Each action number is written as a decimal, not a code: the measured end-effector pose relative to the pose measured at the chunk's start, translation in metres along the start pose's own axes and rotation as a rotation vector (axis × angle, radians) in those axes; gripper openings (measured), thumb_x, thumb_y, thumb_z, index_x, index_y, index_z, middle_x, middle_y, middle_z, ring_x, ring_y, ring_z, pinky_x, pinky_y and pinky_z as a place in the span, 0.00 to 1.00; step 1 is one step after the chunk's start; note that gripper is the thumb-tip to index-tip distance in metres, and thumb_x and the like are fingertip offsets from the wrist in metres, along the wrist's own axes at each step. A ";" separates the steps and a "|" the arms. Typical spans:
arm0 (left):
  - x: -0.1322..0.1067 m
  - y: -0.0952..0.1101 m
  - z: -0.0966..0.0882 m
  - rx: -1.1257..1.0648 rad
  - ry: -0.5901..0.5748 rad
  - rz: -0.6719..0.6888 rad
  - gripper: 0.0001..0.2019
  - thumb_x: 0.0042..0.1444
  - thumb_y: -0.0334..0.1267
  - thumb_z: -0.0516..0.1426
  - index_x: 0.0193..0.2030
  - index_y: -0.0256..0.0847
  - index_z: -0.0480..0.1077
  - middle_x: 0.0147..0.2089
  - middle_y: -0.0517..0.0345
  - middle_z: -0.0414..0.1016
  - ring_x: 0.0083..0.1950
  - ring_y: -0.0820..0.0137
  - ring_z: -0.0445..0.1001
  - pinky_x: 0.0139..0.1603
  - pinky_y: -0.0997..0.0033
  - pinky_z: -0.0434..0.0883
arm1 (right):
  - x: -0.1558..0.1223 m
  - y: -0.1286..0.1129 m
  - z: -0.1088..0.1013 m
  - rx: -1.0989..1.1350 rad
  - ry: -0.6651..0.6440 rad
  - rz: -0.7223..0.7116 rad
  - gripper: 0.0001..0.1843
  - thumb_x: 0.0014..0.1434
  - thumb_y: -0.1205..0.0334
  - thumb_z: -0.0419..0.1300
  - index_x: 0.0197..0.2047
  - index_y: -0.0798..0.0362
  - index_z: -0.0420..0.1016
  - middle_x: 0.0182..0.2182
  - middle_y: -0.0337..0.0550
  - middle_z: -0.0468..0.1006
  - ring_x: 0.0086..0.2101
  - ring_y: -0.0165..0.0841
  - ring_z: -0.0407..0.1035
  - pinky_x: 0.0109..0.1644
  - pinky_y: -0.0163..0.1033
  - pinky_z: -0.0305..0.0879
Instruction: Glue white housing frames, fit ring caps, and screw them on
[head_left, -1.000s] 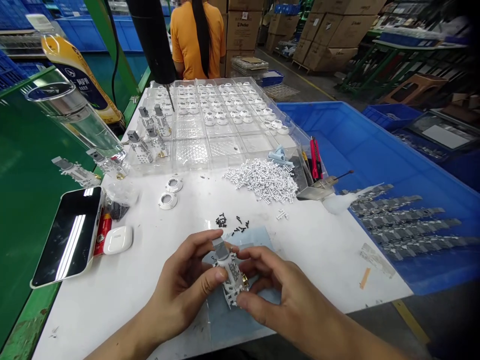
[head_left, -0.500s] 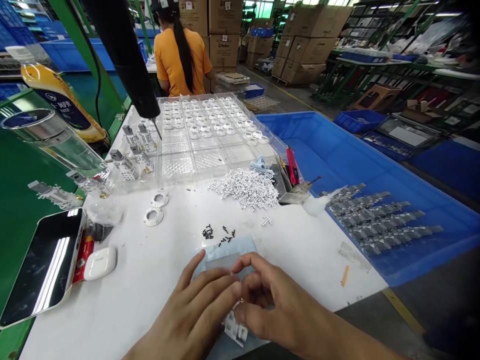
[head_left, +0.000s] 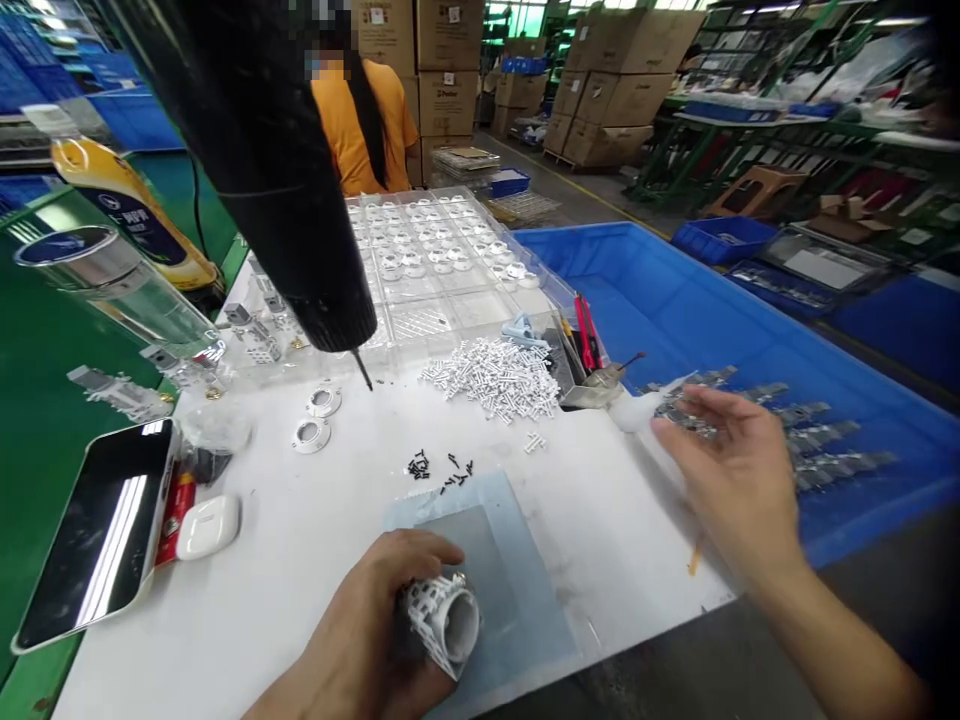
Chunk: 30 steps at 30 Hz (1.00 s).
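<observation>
Perforated white housing (head_left: 442, 620) lies in the person's left hand (head_left: 352, 630), its round open end turned toward the lower right, at the near edge of a pale blue mat (head_left: 529, 590). Left hand closed around the housing from the left, fingers curled over its side.

Far left: smartphone (head_left: 94, 535) lying face up on the white workbench (head_left: 187, 630), with a red packet (head_left: 176, 518) and white earbud case (head_left: 202, 527) just beside it. Above these, a yellow-labelled bottle (head_left: 127, 205) and clear plastic bag (head_left: 214, 430) holding something dark.

Centre-left: black electric screwdriver (head_left: 262, 190) hangs in the foreground, its bit (head_left: 364, 370) pointing down over the bench. Two white rings (head_left: 319, 418) lie below it; small black screws (head_left: 439, 470) are scattered just above the mat. Behind them sits a clear compartment tray (head_left: 439, 255) holding white round parts. A person in an orange shirt (head_left: 360, 130) stands with their back turned beyond the tray.

Centre-right: heap of small white pieces (head_left: 491, 378), then a red utility knife (head_left: 589, 335) in a clear holder.

Far right: right hand (head_left: 739, 480) open, fingers spread, over grey metal pieces (head_left: 814, 440) in a blue bin (head_left: 750, 300). Contact with the pieces cannot be told.
</observation>
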<state>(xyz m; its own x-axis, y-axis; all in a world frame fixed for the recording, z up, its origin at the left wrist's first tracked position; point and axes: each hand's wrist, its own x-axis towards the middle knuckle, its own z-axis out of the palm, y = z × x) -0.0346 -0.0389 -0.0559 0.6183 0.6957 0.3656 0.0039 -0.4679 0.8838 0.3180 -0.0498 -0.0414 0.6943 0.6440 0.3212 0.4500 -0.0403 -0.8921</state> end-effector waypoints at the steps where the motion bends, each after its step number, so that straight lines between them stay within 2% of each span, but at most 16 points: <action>1: 0.001 0.002 -0.001 -0.003 0.004 -0.026 0.31 0.53 0.21 0.59 0.60 0.50 0.57 0.56 0.50 0.73 0.50 0.64 0.76 0.46 0.68 0.73 | 0.007 0.003 0.002 -0.013 -0.039 0.025 0.32 0.47 0.53 0.73 0.54 0.45 0.69 0.60 0.50 0.72 0.60 0.46 0.67 0.59 0.54 0.68; 2: 0.002 0.004 -0.003 -0.002 0.010 -0.052 0.30 0.53 0.21 0.59 0.59 0.50 0.57 0.56 0.51 0.72 0.49 0.65 0.76 0.45 0.69 0.72 | 0.012 0.004 0.003 -0.025 -0.094 0.057 0.32 0.46 0.54 0.74 0.54 0.46 0.72 0.58 0.51 0.75 0.59 0.48 0.69 0.59 0.56 0.68; 4: 0.004 0.010 -0.004 0.003 0.042 -0.114 0.29 0.54 0.22 0.58 0.59 0.51 0.58 0.58 0.52 0.70 0.51 0.66 0.74 0.46 0.70 0.71 | 0.015 0.000 0.004 -0.033 -0.167 0.107 0.24 0.50 0.54 0.73 0.50 0.49 0.79 0.50 0.50 0.82 0.52 0.48 0.75 0.59 0.56 0.69; 6: 0.007 0.014 -0.006 -0.026 0.073 -0.168 0.25 0.58 0.24 0.58 0.58 0.51 0.60 0.57 0.53 0.69 0.55 0.64 0.72 0.50 0.69 0.70 | 0.009 -0.009 0.003 -0.015 -0.132 0.121 0.16 0.58 0.53 0.68 0.48 0.50 0.82 0.45 0.49 0.84 0.47 0.44 0.78 0.58 0.53 0.70; 8: 0.009 0.017 -0.009 -0.102 0.081 -0.257 0.18 0.63 0.28 0.58 0.56 0.50 0.63 0.54 0.55 0.70 0.55 0.64 0.71 0.53 0.67 0.69 | -0.003 -0.019 0.000 0.029 -0.043 0.110 0.16 0.63 0.53 0.64 0.52 0.48 0.81 0.45 0.48 0.84 0.44 0.39 0.79 0.56 0.47 0.72; 10: 0.011 0.017 -0.013 -0.217 0.088 -0.396 0.14 0.65 0.35 0.61 0.55 0.49 0.65 0.49 0.56 0.72 0.51 0.65 0.72 0.51 0.69 0.69 | -0.020 -0.030 -0.003 0.042 -0.049 0.096 0.17 0.64 0.53 0.64 0.54 0.46 0.81 0.43 0.47 0.85 0.35 0.34 0.79 0.47 0.42 0.76; 12: 0.012 0.016 -0.016 -0.335 0.126 -0.532 0.14 0.64 0.41 0.64 0.54 0.47 0.67 0.46 0.58 0.74 0.47 0.68 0.72 0.49 0.72 0.70 | -0.038 -0.043 -0.002 0.029 -0.153 0.053 0.19 0.62 0.53 0.67 0.55 0.44 0.82 0.40 0.45 0.86 0.27 0.32 0.75 0.35 0.38 0.76; 13: 0.013 0.015 -0.018 -0.384 0.151 -0.573 0.15 0.63 0.43 0.65 0.53 0.47 0.68 0.45 0.58 0.75 0.47 0.68 0.73 0.49 0.72 0.70 | -0.046 -0.049 0.000 0.025 -0.217 0.020 0.20 0.60 0.53 0.69 0.55 0.42 0.82 0.38 0.44 0.86 0.26 0.32 0.75 0.31 0.36 0.75; 15: 0.013 0.014 -0.019 -0.451 0.177 -0.593 0.16 0.62 0.45 0.66 0.52 0.45 0.70 0.45 0.58 0.77 0.47 0.68 0.74 0.49 0.73 0.70 | -0.057 -0.063 0.007 0.038 -0.309 -0.060 0.21 0.57 0.53 0.72 0.54 0.37 0.82 0.37 0.40 0.87 0.30 0.34 0.78 0.31 0.36 0.77; 18: 0.013 0.013 -0.019 -0.507 0.180 -0.586 0.18 0.59 0.45 0.69 0.52 0.45 0.71 0.44 0.59 0.78 0.46 0.69 0.74 0.48 0.73 0.70 | -0.061 -0.083 0.022 0.118 -0.351 -0.167 0.17 0.55 0.54 0.74 0.49 0.34 0.84 0.40 0.36 0.86 0.35 0.34 0.79 0.36 0.36 0.77; 22: 0.017 0.013 -0.016 -0.504 0.167 -0.608 0.21 0.50 0.38 0.74 0.47 0.45 0.72 0.40 0.63 0.77 0.42 0.71 0.71 0.43 0.76 0.67 | -0.056 -0.106 0.044 0.393 -0.413 -0.280 0.07 0.64 0.51 0.66 0.43 0.40 0.83 0.37 0.38 0.81 0.35 0.35 0.75 0.36 0.41 0.72; 26: 0.020 0.015 -0.016 -0.461 0.094 -0.564 0.17 0.53 0.37 0.72 0.46 0.45 0.72 0.40 0.63 0.74 0.43 0.70 0.70 0.43 0.74 0.66 | -0.056 -0.122 0.062 0.525 -0.576 -0.462 0.18 0.70 0.46 0.57 0.39 0.49 0.82 0.30 0.42 0.80 0.27 0.35 0.70 0.30 0.45 0.65; 30: 0.019 0.015 -0.018 -0.458 0.058 -0.541 0.15 0.56 0.38 0.71 0.46 0.45 0.72 0.39 0.63 0.73 0.43 0.68 0.69 0.45 0.71 0.65 | -0.062 -0.128 0.077 0.477 -0.590 -0.619 0.22 0.70 0.45 0.55 0.37 0.54 0.78 0.21 0.40 0.74 0.20 0.31 0.63 0.24 0.42 0.56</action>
<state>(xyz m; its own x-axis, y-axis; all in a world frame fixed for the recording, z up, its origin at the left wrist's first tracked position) -0.0366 -0.0231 -0.0304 0.5798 0.7998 -0.1556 -0.0402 0.2189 0.9749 0.1746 -0.0259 0.0283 -0.0387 0.7312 0.6811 0.2760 0.6629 -0.6960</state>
